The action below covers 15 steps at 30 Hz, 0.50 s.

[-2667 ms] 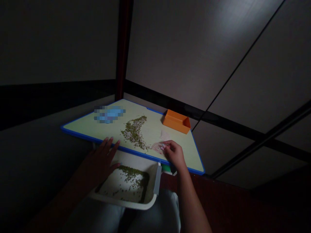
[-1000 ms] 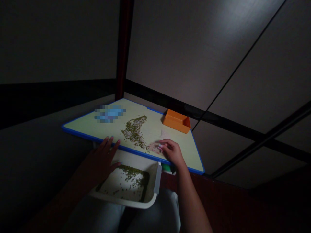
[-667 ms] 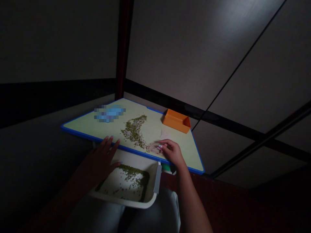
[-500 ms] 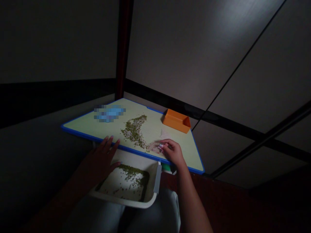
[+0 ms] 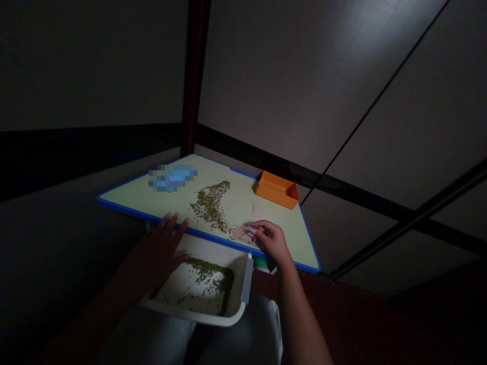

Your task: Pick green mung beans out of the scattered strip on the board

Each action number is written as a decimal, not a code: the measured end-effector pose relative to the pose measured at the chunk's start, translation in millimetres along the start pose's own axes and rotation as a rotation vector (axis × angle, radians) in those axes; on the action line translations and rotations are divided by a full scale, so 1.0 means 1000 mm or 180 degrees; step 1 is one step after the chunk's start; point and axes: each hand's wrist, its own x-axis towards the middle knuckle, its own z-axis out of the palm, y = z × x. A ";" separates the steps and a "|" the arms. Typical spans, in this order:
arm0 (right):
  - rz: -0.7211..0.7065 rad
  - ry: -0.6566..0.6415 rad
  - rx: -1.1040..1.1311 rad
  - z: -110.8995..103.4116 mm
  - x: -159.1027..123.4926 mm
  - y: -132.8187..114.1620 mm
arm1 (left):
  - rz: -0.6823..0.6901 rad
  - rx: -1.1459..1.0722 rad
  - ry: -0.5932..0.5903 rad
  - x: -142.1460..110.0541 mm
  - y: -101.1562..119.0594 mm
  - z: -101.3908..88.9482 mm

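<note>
My left hand (image 5: pixel 162 253) is open, its fingers spread across the near blue edge of the table (image 5: pixel 171 205), its thumb over the white bin below. My right hand (image 5: pixel 269 238) rests low over the tabletop with curled fingers, thumb and forefinger pinched together; what lies between them is too small to make out. By its fingertips is a thin patch of pale pinkish grains (image 5: pixel 240 232). To the left spreads a long heap of small green beans mixed with pale grains (image 5: pixel 210 205). More green beans (image 5: pixel 207 271) lie in the white bin (image 5: pixel 213 319).
An orange open box (image 5: pixel 277 190) stands at the table's far right edge. A blurred blue item (image 5: pixel 173 177) lies at the far left. Another small pale patch (image 5: pixel 257 210) is near the box. Walls close in behind the table; the bin sits over my lap.
My right hand has shifted very slightly, its fingers still pinched by the pale grains. My left hand and the bean heap look the same.
</note>
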 end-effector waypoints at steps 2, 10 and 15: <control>-0.0014 -0.0015 -0.0024 0.000 0.000 0.000 | 0.0024 -0.0002 -0.0022 0.000 0.000 -0.001; -0.0025 0.0040 0.0009 0.001 0.000 -0.001 | -0.0021 -0.0059 -0.0056 0.001 0.002 -0.007; 0.0077 0.0084 -0.0010 0.004 0.001 -0.001 | -0.0109 -0.0142 -0.0111 0.002 0.005 -0.009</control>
